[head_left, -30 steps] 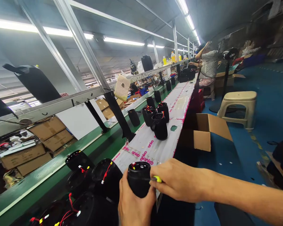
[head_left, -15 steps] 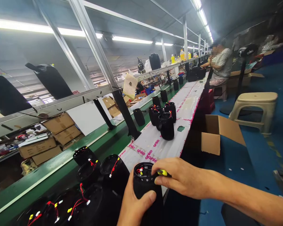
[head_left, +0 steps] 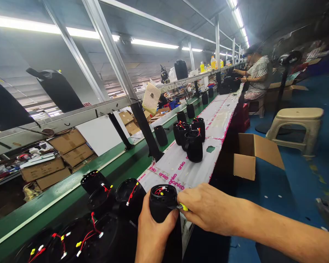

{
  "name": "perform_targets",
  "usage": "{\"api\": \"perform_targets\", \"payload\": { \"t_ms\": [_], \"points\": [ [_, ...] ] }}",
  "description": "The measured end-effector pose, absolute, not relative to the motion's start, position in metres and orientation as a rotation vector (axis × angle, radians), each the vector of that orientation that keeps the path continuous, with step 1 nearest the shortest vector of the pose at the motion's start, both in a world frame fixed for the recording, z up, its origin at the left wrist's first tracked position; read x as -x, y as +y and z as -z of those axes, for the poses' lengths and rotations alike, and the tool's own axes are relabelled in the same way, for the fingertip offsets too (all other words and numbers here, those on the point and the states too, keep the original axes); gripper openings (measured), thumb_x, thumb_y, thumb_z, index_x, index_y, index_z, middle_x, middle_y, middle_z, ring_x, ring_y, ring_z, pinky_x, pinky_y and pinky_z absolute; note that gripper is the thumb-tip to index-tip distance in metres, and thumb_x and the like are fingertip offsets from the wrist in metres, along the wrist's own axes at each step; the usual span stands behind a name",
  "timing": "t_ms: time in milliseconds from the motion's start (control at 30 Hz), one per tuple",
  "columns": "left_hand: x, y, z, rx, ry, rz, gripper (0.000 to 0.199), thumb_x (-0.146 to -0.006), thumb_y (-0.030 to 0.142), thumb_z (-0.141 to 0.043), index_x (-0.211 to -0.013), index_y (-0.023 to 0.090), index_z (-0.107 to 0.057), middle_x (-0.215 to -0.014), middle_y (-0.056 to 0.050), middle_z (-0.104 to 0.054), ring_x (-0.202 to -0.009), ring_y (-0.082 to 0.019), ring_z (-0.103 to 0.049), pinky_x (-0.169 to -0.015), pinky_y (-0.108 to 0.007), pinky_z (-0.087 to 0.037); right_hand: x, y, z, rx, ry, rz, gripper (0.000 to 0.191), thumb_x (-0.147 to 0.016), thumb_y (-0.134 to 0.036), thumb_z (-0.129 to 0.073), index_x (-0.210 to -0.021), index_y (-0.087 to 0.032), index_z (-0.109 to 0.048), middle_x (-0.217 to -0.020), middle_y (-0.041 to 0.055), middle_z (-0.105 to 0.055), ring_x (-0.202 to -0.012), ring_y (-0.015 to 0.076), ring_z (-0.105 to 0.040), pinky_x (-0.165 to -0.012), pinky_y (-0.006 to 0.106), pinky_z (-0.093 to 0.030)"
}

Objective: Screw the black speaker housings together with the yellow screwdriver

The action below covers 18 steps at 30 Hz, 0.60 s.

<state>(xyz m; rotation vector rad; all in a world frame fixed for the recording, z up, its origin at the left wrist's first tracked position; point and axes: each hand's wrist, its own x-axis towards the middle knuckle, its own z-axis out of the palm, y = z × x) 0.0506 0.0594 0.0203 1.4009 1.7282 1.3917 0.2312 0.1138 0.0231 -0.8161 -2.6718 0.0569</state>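
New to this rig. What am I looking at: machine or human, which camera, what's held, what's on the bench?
No machine: these are a person's bare hands, seen by one head-worn camera looking forward and down. The left hand grips a black open-topped housing with red wires inside. The right hand holds a small yellow-handled tool, its tip at the housing's side; contact is hard to confirm. Ahead, black cups stand clustered on white printed sheeting, beside a green strip. More wired housings crowd the near left. Another person is farther along the bench.
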Motion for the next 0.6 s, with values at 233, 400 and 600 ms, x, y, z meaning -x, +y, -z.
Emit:
{"api": "perform_targets", "payload": {
  "t_ms": [233,400,600],
  "points": [
    [-0.0534,0.0592,-0.0234,-1.437,1.676,-1.351,0.056,-0.066,0.034,-0.076,-0.119,0.020,-0.065,-0.109,-0.005,-0.076,-0.102,-0.028,-0.070,-0.090,-0.037,-0.050,-0.2329,0.1091,-0.0295,0.853,-2.726,0.013,0.006,-0.094,-0.021,-0.054,-0.089,-0.019,-0.055,-0.080,0.0027,-0.067,-0.063,0.0180,-0.060,-0.054,0.036,-0.021],
    [-0.0532,0.0596,-0.0186,-1.429,1.699,-1.392,0.058,-0.064,0.034,-0.076,-0.119,0.021,-0.066,-0.109,-0.005,-0.076,-0.103,-0.029,-0.070,-0.089,-0.037,-0.050,-0.2337,0.1076,-0.0312,0.859,-2.740,0.004,0.006,-0.095,-0.021,-0.052,-0.090,-0.019,-0.055,-0.080,0.0022,-0.067,-0.064,0.0189,-0.062,-0.054,0.037,-0.022],
    [-0.0514,0.0583,-0.0180,-1.427,1.704,-1.381,0.059,-0.065,0.035,-0.075,-0.121,0.019,-0.064,-0.112,-0.006,-0.075,-0.104,-0.030,-0.069,-0.092,-0.039,-0.049,-0.2338,0.1117,-0.0333,0.832,-2.763,-0.091,0.005,-0.094,-0.023,-0.054,-0.091,-0.020,-0.055,-0.082,0.0023,-0.068,-0.069,0.0194,-0.064,-0.056,0.035,-0.025]
  ]
}}
